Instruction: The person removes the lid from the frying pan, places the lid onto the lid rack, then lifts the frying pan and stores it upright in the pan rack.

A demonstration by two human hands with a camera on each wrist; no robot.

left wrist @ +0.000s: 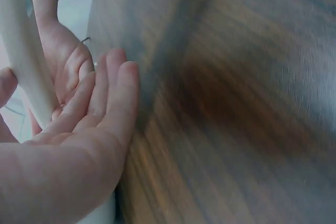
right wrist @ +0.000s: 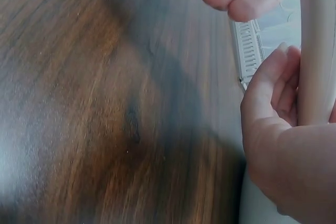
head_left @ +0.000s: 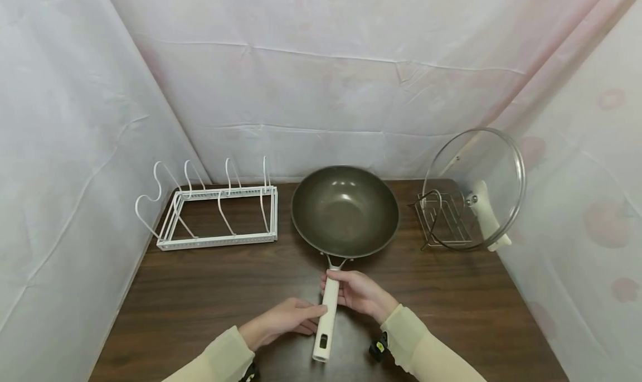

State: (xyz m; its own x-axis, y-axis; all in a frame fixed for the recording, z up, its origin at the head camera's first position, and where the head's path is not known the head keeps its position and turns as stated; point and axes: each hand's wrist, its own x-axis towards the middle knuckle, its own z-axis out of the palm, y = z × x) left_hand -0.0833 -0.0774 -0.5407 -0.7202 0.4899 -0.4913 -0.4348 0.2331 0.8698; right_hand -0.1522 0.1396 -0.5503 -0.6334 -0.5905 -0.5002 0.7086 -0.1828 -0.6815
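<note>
Two pale sleeves, the left [head_left: 218, 355] and the right [head_left: 418, 340], are nearest, in front of the pan and to either side of its handle. The cream handle [head_left: 328, 318] sticks out from the near side of the pan, with a dark slot close to its free end. Partway along it is the left hand [head_left: 283, 322]: the thumb lies on the handle while the fingers stretch out, fairly straight, low beside and under it, a wide, loose hold rather than a wrapped one. How hard it presses I cannot tell. Closer to the pan, the right hand [head_left: 363, 294] holds the handle, thumb over the top and fingers curled underneath.

The pan [head_left: 346, 212] itself sits over the brown wooden table [head_left: 225, 281], dark inside, its bowl facing up and nothing in it but reflected light. Left of the pan, just apart from it, is a white rack [head_left: 215, 241] with a row of upright curved loops. Right of the pan, farther off, is a wire stand [head_left: 425, 226], with a round glass lid [head_left: 478, 173] on edge in it, its white knob facing away from the pan. Behind the pan hangs a creased, pale sheet [head_left: 326, 92].
</note>
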